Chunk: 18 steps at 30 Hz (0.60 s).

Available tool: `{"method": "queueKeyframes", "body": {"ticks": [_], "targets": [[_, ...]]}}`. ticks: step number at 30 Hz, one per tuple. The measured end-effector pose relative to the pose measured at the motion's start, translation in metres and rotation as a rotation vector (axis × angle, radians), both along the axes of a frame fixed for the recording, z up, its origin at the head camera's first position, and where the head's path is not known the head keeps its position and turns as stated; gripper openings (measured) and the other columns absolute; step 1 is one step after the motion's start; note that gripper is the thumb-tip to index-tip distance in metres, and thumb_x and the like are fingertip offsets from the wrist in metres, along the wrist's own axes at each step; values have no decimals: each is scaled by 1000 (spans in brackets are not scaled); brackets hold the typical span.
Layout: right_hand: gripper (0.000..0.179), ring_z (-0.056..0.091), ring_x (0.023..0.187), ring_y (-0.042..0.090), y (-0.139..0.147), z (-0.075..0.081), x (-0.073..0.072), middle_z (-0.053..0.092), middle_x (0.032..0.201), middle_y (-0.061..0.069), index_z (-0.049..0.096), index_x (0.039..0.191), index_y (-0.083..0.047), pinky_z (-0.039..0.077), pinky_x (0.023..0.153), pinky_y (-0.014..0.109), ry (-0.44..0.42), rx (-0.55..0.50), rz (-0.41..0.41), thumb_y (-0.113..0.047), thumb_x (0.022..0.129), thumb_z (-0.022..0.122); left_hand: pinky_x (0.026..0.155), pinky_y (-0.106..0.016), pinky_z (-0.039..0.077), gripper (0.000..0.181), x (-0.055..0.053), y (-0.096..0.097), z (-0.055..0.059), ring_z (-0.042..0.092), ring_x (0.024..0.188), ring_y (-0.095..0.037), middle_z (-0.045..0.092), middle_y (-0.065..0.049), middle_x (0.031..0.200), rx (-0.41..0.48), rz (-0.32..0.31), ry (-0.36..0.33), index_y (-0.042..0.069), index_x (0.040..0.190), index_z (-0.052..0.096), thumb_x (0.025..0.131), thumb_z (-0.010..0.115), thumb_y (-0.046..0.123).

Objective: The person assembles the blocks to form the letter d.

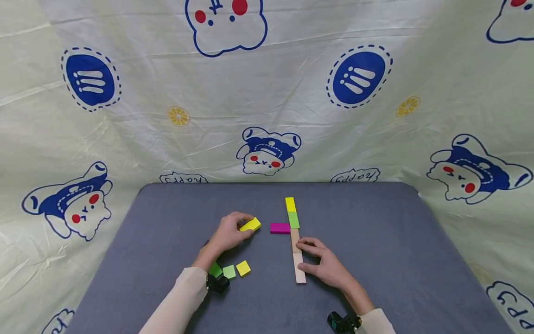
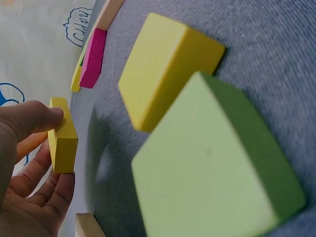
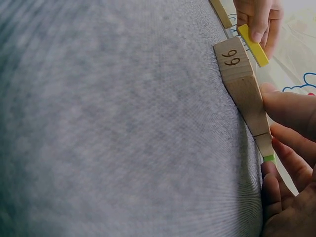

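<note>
My left hand (image 1: 228, 233) pinches a yellow block (image 1: 251, 225) between thumb and fingers, raised off the cloth in the left wrist view. To its right runs a straight row: a yellow block (image 1: 290, 204) at the far end, a green block (image 1: 294, 220), then two plain wooden blocks, a farther one (image 1: 294, 235) and a nearer one (image 1: 300, 273). A magenta block (image 1: 280, 228) juts leftward from this row. Alongside the wooden blocks is my right hand (image 1: 327, 264), its thumb and fingers extended and touching their right side. The nearer block's end bears the number 66 or 99.
Near my left wrist lie a loose yellow block (image 1: 243, 268), a light green block (image 1: 229, 272) and a darker green block (image 1: 215, 269). Part of another wooden block (image 2: 89, 226) shows low in the left wrist view. Behind the grey table (image 1: 375, 222) hangs a patterned curtain (image 1: 292, 93).
</note>
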State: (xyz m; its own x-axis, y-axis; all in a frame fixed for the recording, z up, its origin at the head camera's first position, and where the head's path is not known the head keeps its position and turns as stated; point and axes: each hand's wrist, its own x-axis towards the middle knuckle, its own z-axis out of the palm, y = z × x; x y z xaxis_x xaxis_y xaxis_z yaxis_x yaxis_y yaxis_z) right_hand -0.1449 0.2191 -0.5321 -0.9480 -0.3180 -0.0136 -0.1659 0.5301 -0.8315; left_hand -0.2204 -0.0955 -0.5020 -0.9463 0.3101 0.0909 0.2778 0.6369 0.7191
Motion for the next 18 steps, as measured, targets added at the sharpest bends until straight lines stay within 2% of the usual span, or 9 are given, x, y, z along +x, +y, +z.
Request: {"method": "queueKeyframes", "body": {"ticks": [7, 18], "targets": [[56, 45, 141, 32, 0, 1, -1, 54, 146, 6, 65, 139, -10, 35, 116, 59, -29, -2, -11, -26, 88, 82, 86, -37, 54, 34, -1, 6, -2, 62, 98, -20, 69, -10, 123, -11, -11, -39, 10, 125, 74, 91, 77, 14], [57, 44, 141, 34, 0, 0, -1, 54, 146, 7, 65, 140, -10, 34, 116, 60, -37, -1, -8, -26, 88, 82, 88, -40, 54, 35, -4, 14, -3, 64, 99, -23, 69, -12, 122, -38, -72, -18, 6, 124, 73, 90, 77, 11]]}}
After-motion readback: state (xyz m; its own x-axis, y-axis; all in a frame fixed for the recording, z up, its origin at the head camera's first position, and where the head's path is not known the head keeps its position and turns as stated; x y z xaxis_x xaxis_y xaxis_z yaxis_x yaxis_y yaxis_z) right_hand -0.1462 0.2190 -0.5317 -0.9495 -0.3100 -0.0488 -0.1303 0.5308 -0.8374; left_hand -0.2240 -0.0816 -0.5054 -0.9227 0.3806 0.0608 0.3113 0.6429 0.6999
